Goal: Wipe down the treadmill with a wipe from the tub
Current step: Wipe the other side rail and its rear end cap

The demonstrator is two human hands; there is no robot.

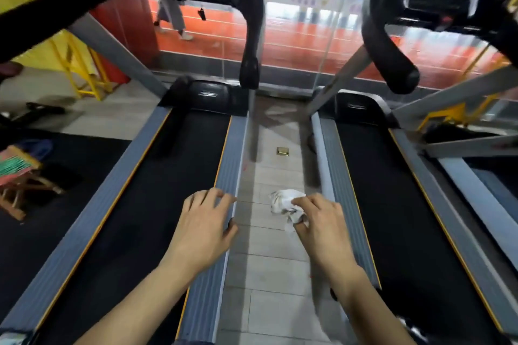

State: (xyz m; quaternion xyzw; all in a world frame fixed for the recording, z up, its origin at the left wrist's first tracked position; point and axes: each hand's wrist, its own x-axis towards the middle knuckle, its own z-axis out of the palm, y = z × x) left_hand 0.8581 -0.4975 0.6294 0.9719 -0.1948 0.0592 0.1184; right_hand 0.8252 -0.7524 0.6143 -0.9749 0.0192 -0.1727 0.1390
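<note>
Holding a crumpled white wipe (286, 202) low and right of centre in the frame, the right hand (318, 221) pinches it between curled fingers and thumb above the tiled floor strip (269, 260) between two machines. The left hand (206, 221) is spread and relaxed, fingers resting on or just over the grey side rail (227, 165) of the left treadmill (157, 190), gripping nothing.

That rail lies just left of the wipe, its long axis running from the bottom of the frame up toward the motor cover (206, 95) at centre. The left hand is nearer the rail, yet the wipe sits in the right, so a short sideways crossing looks like what the coming stroke needs, then a run along the rail's length.

A second treadmill (398, 204) fills the right side, equally near the wiping hand. Consoles and black handlebars (249, 36) hang across the top. A small brass floor fitting (282, 151) sits between the machines. No tub shows. Motion blur softens everything.
</note>
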